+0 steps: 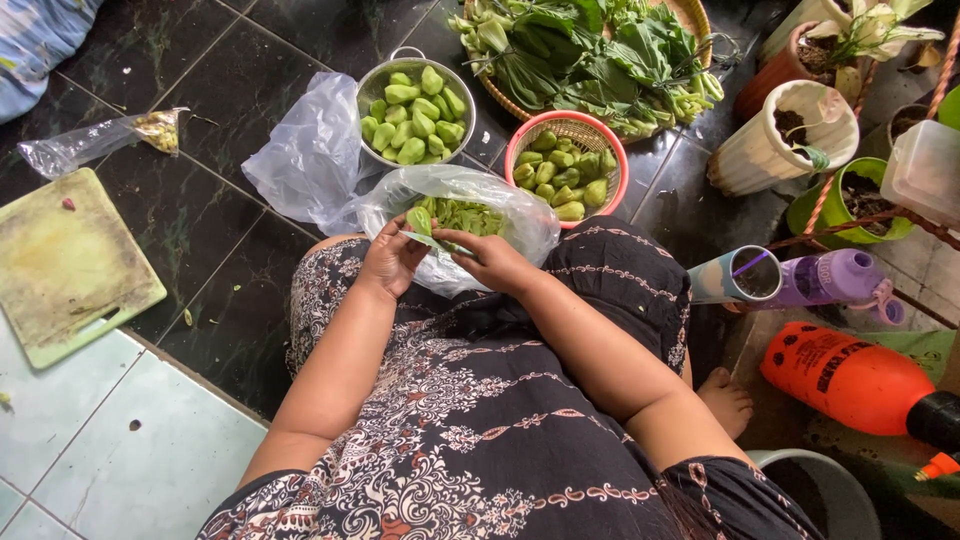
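Your left hand [392,258] and right hand [492,260] both pinch 1 light, seemingly soft green vegetable piece [424,228] over the clear bag [520,215]; grip its ends gently.

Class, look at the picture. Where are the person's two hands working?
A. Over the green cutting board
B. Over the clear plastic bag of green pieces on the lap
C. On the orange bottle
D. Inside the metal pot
B: the left hand and right hand meet, pinching a green piece above the clear plastic bag on the lap.
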